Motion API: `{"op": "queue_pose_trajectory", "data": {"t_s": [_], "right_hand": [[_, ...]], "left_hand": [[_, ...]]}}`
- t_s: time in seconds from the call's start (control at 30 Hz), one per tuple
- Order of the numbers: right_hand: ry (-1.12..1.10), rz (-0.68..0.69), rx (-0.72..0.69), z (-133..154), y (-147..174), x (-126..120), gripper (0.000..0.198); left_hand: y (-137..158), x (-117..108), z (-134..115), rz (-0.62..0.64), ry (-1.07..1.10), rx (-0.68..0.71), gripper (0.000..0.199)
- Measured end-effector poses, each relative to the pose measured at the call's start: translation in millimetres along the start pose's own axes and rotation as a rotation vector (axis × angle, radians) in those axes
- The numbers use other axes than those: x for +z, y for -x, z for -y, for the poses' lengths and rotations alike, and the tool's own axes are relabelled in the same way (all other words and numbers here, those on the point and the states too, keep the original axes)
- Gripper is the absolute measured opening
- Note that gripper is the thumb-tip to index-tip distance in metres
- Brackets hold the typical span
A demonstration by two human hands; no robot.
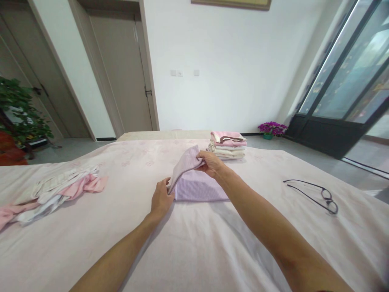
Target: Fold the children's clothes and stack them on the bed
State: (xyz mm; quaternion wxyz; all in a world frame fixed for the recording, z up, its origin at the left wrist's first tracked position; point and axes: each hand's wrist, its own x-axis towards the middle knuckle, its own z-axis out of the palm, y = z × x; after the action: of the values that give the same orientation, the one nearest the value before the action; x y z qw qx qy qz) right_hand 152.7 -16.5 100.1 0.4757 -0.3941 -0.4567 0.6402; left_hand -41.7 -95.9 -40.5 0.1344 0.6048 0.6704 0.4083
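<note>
A lilac, finely striped piece of cloth (200,187), perhaps a garment, lies partly folded on the bed-like surface (194,251) in front of me. Its left part is raised and bent over toward the right. My left hand (162,198) pinches the near left corner, low against the sheet. Higher up, my right hand (210,163) grips the lifted edge between thumb and fingers. Part of the lower layer is hidden behind my right forearm. Just beyond my right hand stands a stack of folded clothes (228,145), pink on top with cream and white below.
Rumpled pink, white and cream clothes (65,190) lie in a loose heap at the left. Black-framed glasses (326,198) rest on the sheet at the right, temples unfolded. Purple flowers in a green pot (268,136) stand on the floor by the far wall.
</note>
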Motion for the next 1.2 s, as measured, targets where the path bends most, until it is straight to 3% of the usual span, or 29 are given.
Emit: {"op": "queue_pose_trajectory", "data": {"t_s": [0.1, 0.27, 0.47, 0.6, 0.73, 0.9, 1.1, 1.2], "right_hand": [[0.038, -0.094, -0.012, 9.6, 12.6, -27.3, 0.019], [0.072, -0.215, 0.005, 9.3, 26.2, -68.1, 0.023], [0.147, -0.242, -0.01, 1.1, 38.0, -107.3, 0.028], [0.412, -0.253, -0.057, -14.8, 39.6, -138.7, 0.03], [0.875, -0.301, -0.109, -32.4, 41.7, -163.8, 0.028], [1.101, -0.376, -0.075, -40.4, 50.0, -173.6, 0.029], [1.438, -0.409, -0.025, -46.3, 57.4, -169.3, 0.037], [1.505, -0.405, -0.033, -48.4, 59.7, -167.4, 0.04]], "left_hand": [[2.7, 4.7, -6.6, 0.014, -0.007, 0.085, 0.051], [6.1, 20.1, -24.4, 0.027, 0.018, 0.048, 0.042], [12.9, 19.5, -37.0, -0.019, -0.298, 0.338, 0.058], [13.9, 12.4, -32.5, -0.012, -0.356, 0.518, 0.051], [13.8, 11.7, -28.9, 0.073, -0.383, 0.66, 0.041], [12.9, 11.1, -29.4, 0.105, -0.394, 0.694, 0.04], [15.1, 7.3, -32.2, 0.157, -0.416, 0.733, 0.034], [16.1, 7.1, -32.1, 0.175, -0.416, 0.734, 0.036]]}}
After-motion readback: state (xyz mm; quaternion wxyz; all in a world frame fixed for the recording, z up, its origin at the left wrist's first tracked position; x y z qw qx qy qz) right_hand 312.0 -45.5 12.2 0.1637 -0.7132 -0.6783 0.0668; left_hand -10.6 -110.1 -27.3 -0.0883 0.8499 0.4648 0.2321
